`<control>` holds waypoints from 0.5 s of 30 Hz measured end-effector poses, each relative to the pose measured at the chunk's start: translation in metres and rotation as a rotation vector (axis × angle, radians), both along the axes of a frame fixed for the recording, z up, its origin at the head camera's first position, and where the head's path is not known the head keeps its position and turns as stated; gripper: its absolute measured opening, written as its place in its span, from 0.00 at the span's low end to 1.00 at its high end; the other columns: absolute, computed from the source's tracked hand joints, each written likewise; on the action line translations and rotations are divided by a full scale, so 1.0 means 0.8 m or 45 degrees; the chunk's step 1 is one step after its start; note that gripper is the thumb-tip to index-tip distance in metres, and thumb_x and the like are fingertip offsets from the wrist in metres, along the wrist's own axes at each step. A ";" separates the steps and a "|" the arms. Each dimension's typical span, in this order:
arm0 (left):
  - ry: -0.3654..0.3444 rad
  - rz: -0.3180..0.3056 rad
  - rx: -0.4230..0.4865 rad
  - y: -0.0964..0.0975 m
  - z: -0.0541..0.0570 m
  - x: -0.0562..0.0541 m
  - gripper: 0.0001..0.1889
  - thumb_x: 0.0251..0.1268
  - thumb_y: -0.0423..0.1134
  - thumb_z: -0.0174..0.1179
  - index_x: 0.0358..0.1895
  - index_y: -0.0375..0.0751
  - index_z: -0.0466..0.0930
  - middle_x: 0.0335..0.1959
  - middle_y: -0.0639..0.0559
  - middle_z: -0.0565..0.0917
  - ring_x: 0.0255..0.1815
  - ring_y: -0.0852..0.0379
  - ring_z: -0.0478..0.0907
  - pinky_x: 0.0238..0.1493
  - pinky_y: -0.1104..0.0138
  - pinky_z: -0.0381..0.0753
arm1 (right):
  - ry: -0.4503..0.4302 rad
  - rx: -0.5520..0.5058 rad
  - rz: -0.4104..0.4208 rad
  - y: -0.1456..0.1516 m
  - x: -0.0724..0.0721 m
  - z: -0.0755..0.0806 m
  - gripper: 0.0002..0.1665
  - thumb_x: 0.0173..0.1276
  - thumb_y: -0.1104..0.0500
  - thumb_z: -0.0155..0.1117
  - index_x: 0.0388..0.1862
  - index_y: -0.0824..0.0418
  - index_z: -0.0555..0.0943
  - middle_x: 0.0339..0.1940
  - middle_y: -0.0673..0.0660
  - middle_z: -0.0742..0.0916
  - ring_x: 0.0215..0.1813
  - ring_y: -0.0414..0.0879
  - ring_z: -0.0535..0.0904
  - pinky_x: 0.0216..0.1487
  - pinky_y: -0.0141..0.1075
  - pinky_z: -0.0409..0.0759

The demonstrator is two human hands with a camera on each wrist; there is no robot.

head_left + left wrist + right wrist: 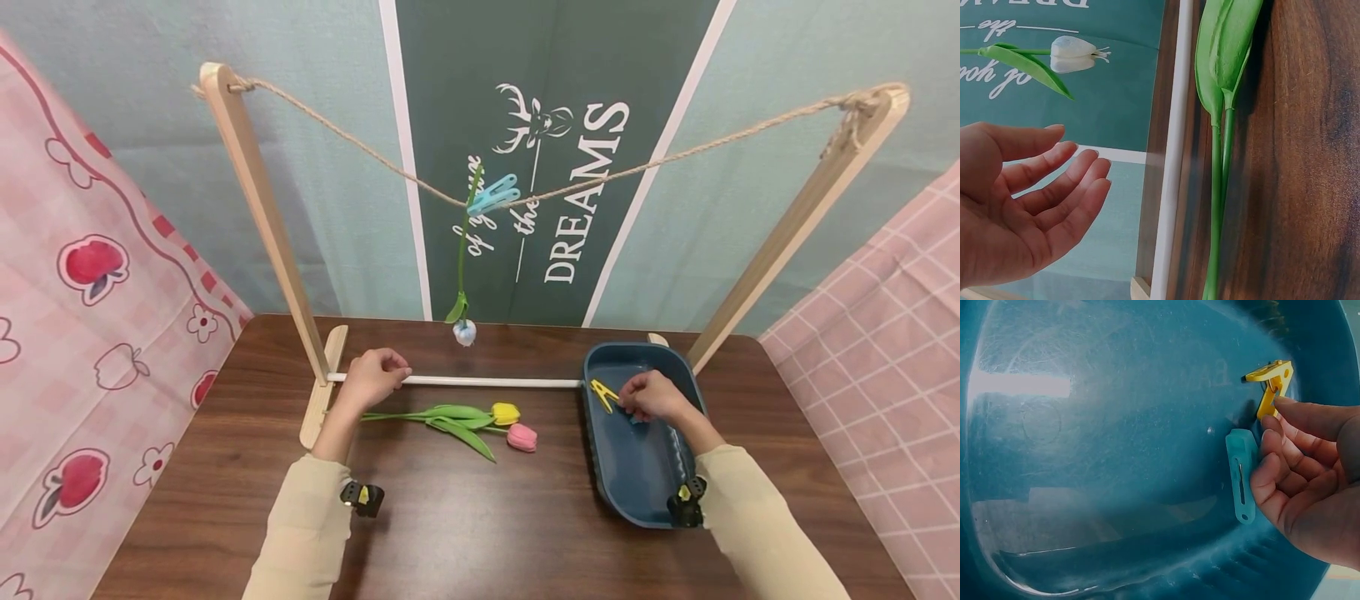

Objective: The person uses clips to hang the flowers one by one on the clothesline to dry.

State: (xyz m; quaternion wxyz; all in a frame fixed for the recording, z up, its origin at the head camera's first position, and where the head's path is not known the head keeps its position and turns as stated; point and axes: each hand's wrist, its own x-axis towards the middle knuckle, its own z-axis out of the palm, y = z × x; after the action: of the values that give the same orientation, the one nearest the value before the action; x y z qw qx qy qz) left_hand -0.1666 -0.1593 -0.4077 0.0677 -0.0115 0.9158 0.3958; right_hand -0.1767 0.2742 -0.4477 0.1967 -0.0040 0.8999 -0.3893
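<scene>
My left hand [372, 379] hovers over the white rod with its fingers loosely bent and nothing held. The left wrist view shows its palm [1016, 219] beside two green tulip stems [1216, 181]. These belong to a yellow tulip [506, 413] and a pink tulip [522, 437] lying on the table. Inside the blue basin [637, 492], my right hand [652, 395] pinches one end of a yellow clothespin [1270, 381] between thumb and forefinger. Beside its curled fingers lies a blue clothespin [1241, 478]. Another blue clothespin [495, 195] holds a white tulip [464, 332] upside down on the rope.
A rope [637, 169] sags between a left wooden post [262, 217] and a right wooden post [802, 225]. The white rod [487, 382] runs low between them on the brown table [465, 517]. Curtains hang behind and at both sides.
</scene>
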 end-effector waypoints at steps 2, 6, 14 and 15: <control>-0.002 0.000 0.003 0.000 -0.001 0.000 0.08 0.58 0.37 0.60 0.35 0.35 0.79 0.20 0.52 0.80 0.22 0.58 0.76 0.29 0.66 0.71 | 0.006 0.013 0.003 -0.001 0.000 -0.001 0.05 0.59 0.69 0.58 0.29 0.72 0.79 0.17 0.54 0.79 0.19 0.45 0.74 0.20 0.36 0.73; -0.006 0.001 0.015 0.000 -0.002 0.000 0.08 0.58 0.37 0.60 0.36 0.35 0.79 0.21 0.52 0.81 0.22 0.59 0.76 0.28 0.67 0.72 | 0.021 0.034 0.006 -0.002 0.000 -0.001 0.05 0.59 0.69 0.59 0.28 0.72 0.79 0.16 0.54 0.79 0.18 0.44 0.74 0.19 0.35 0.72; -0.006 -0.008 0.009 0.000 -0.004 -0.001 0.08 0.59 0.37 0.60 0.36 0.35 0.79 0.21 0.52 0.80 0.23 0.59 0.77 0.29 0.66 0.71 | 0.039 0.057 0.010 -0.003 0.001 0.000 0.05 0.58 0.70 0.59 0.27 0.72 0.80 0.16 0.54 0.79 0.18 0.43 0.74 0.18 0.35 0.70; -0.007 -0.010 0.007 -0.001 -0.004 -0.001 0.08 0.59 0.37 0.60 0.36 0.35 0.79 0.21 0.52 0.80 0.23 0.58 0.77 0.29 0.66 0.71 | 0.038 0.056 0.012 -0.003 0.001 0.000 0.05 0.58 0.70 0.59 0.27 0.72 0.80 0.16 0.54 0.79 0.17 0.43 0.74 0.18 0.34 0.70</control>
State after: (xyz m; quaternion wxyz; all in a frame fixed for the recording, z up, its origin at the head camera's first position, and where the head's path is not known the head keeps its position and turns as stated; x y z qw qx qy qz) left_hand -0.1671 -0.1598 -0.4108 0.0718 -0.0088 0.9145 0.3981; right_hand -0.1762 0.2715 -0.4479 0.1852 -0.0097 0.9110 -0.3683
